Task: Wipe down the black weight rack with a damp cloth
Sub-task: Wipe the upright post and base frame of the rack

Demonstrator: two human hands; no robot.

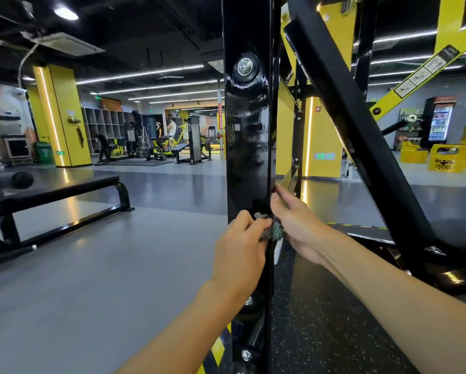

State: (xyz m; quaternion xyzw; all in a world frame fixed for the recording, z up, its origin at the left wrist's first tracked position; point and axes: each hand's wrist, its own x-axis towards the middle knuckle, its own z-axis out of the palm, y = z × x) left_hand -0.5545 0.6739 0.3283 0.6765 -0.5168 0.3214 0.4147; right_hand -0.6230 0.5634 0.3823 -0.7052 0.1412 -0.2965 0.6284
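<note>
- Your left hand [240, 247] curls round a bunched, patterned cloth [271, 230] and presses it low on the front of the glossy black rack upright [249, 130], probably to wipe it.
- Your right hand [298, 224] lays nearly straight fingers on the upright's right edge, just beside the cloth (probably to steady it; whether it grips any cloth is unclear).

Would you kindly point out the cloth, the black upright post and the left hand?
cloth [273, 231], head view, visible bunched part.
black upright post [249, 147], head view, glossy front face.
left hand [240, 248], head view, back of hand.
</note>
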